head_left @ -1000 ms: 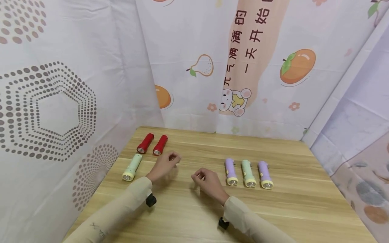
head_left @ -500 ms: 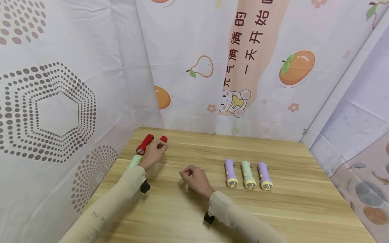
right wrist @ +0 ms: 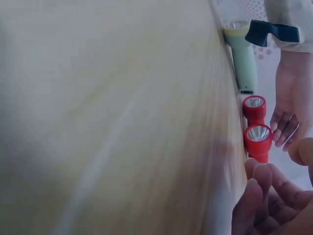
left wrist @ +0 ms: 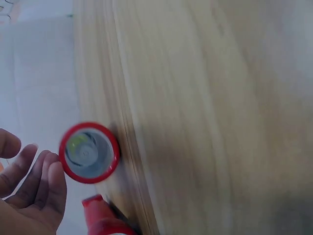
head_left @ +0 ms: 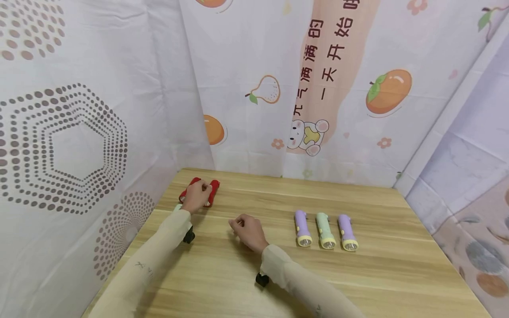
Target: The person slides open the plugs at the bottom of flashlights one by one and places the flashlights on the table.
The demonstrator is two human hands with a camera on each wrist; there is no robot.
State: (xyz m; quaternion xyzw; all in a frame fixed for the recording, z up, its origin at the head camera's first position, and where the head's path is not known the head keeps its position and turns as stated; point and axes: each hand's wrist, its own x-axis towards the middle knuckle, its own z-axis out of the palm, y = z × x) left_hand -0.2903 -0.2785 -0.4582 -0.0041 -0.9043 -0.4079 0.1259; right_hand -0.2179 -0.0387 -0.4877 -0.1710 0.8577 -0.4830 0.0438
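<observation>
We see long, cream sleeves on both arms: the left sleeve (head_left: 133, 282) bears small dark marks (head_left: 142, 266), one like an X, and the right sleeve (head_left: 306, 282) also carries dark marking. Black wrist mounts (head_left: 189, 235) sit at both cuffs; we make out the left one's smooth, angular band (right wrist: 281, 31).

Before you spreads a pale tabletop (head_left: 254, 198) with streaked wood grain. Toward its far left corner, you have a red cylindrical flashlight (head_left: 183, 194) beside a second red flashlight (head_left: 214, 187). Closer to you lies a mint-green flashlight with a yellow head (right wrist: 244, 63). On your right, a purple yellow-headed flashlight (head_left: 301, 226), another mint-green flashlight (head_left: 324, 228) and another purple flashlight (head_left: 347, 229) form a row.
</observation>
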